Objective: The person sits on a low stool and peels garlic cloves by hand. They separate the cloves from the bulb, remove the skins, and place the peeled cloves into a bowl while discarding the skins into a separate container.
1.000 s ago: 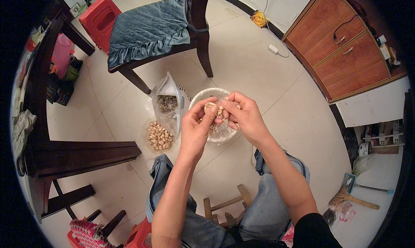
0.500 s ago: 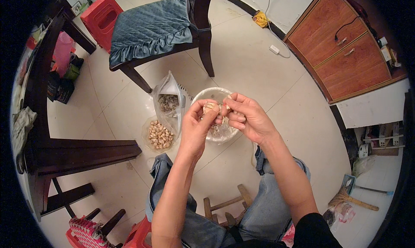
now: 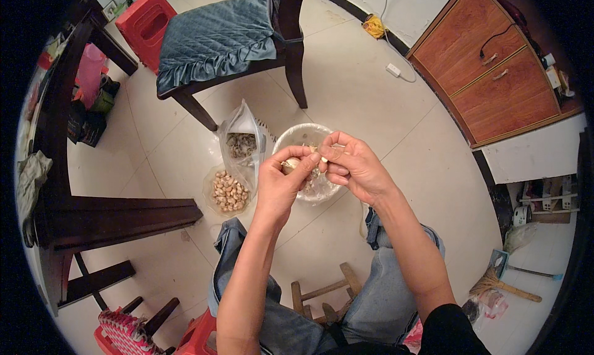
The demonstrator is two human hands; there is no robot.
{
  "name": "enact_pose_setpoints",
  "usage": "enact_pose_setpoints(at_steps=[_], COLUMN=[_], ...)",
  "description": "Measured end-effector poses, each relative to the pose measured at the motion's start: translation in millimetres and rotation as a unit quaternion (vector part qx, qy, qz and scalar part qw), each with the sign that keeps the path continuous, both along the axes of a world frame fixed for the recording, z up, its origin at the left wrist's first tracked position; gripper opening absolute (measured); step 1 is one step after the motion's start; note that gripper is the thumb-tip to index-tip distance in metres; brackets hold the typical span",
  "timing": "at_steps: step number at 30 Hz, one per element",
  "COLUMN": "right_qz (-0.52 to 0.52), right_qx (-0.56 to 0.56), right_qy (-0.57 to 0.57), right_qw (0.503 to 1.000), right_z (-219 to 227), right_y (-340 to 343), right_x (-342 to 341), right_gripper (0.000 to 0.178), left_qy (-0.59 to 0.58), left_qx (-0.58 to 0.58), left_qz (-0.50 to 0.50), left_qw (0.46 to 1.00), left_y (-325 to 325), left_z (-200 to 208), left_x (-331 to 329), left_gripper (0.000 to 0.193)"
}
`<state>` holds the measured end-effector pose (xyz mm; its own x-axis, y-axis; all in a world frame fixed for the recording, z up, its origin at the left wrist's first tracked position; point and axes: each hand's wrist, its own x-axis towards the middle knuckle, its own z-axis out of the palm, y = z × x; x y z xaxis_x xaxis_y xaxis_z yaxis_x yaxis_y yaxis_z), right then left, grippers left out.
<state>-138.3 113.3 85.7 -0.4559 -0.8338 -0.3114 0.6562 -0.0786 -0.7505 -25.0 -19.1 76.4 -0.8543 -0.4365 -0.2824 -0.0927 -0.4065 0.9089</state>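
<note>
My left hand (image 3: 281,182) is closed around a pale garlic bulb (image 3: 289,164), which partly shows between thumb and curled fingers. Its thumb and forefinger tips meet those of my right hand (image 3: 352,166), which pinches a small whitish piece, seemingly a garlic clove (image 3: 323,159). Both hands are over a white basin (image 3: 303,131) lined with clear plastic; bits of skin appear inside, mostly hidden by my fingers. Left of the basin, an open clear bag (image 3: 243,117) holds greyish-brown pieces too small to name. Tan cloves (image 3: 229,193) fill a clear scalloped dish (image 3: 212,206) in front of the bag.
A dark chair with a blue quilted cover (image 3: 216,30) stands beyond the bag. Dark table legs (image 3: 130,222) reach in from the left. A wooden cabinet (image 3: 489,64) lines the right wall, with a broom (image 3: 495,284) below. A low wooden stool (image 3: 328,290) sits between my knees.
My right fingers have shifted slightly left, closing against the left fingertips. The left thumb has straightened toward them, and the garlic bulb now sits lower in the left hand.
</note>
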Motion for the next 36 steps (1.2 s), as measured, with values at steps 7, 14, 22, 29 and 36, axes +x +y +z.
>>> enact_pose_setpoints(at_steps=[7,14,22,29,36], right_qz=[0.009,0.019,-0.034,-0.087,-0.123], right_qx=[0.006,-0.003,-0.017,-0.057,-0.031], right_qy=[0.048,0.042,-0.021,-0.128,-0.125], right_qw=[0.999,0.999,0.999,0.986,0.984], right_z=[-0.2,-0.6,-4.9,-5.5,-5.7], right_y=[-1.9,-0.4,5.5,6.4,-3.2], right_x=[3.7,2.1,-5.9,-9.4,-3.0], right_gripper=[0.016,0.018,0.031,0.042,0.04], left_qy=[0.008,0.034,-0.079,-0.091,-0.036], left_qx=[0.055,0.2,-0.071,-0.257,-0.032], left_qz=[0.012,0.011,0.017,-0.006,0.055], left_qw=[0.998,0.979,0.994,0.962,0.997], left_y=[0.0,-3.1,-2.6,0.0,-2.8], left_z=[2.3,0.7,-11.1,-28.1,-24.3], left_x=[0.2,0.2,1.0,1.1,3.6], left_gripper=[0.014,0.011,0.015,0.023,0.02])
